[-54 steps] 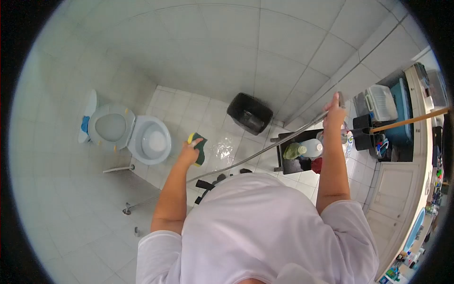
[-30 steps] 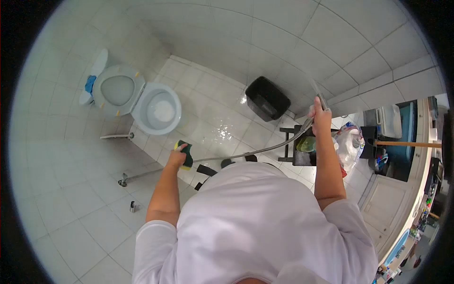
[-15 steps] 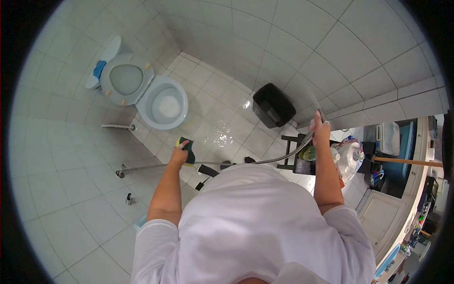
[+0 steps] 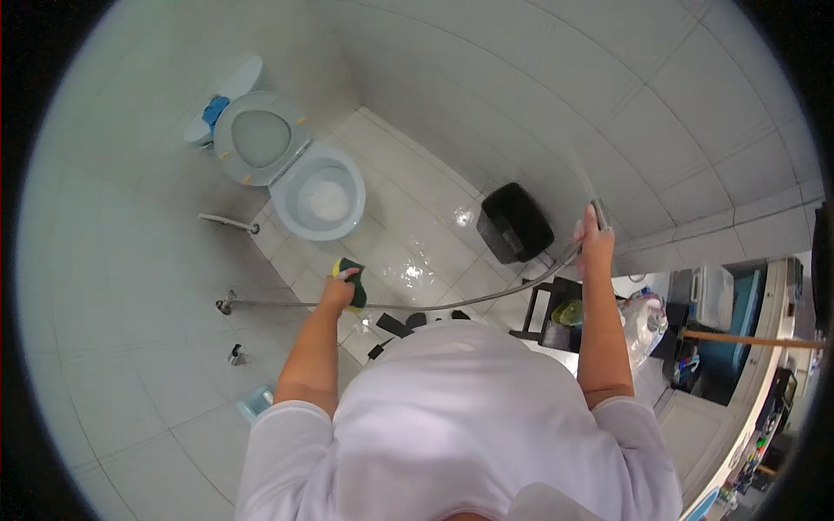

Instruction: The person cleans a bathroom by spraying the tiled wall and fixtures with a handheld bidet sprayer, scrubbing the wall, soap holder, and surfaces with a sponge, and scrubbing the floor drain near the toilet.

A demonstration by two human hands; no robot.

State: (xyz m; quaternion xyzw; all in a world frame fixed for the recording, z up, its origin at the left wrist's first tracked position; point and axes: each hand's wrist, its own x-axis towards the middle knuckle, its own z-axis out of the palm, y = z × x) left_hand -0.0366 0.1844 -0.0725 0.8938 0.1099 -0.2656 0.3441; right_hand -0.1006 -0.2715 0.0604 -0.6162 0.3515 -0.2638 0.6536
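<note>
My left hand (image 4: 339, 286) is closed on a green and yellow sponge (image 4: 354, 282), held over the wet tiled floor in front of the toilet. My right hand (image 4: 595, 240) grips a metal spray head (image 4: 599, 214), with a faint spray of water meeting the tiled wall. From it a flexible hose (image 4: 443, 306) sags across in front of me to a wall valve (image 4: 226, 302) at the left. The toilet bowl (image 4: 320, 193) has its lid (image 4: 261, 138) raised and white foam inside. Between the bowl and my right hand stands a black bin (image 4: 515, 223) against the wall.
A low black stool (image 4: 549, 328) with a green bottle (image 4: 569, 313) stands beneath my right forearm. Beside it are a plastic bag (image 4: 643, 324) and a wooden handle (image 4: 738, 339). Storage boxes (image 4: 712, 297) and a cabinet (image 4: 695, 431) line the right side.
The view has turned, so the toilet and bin sit farther right. My right hand has tilted the spray head from beside the stool toward the wall. Both hands keep their hold.
</note>
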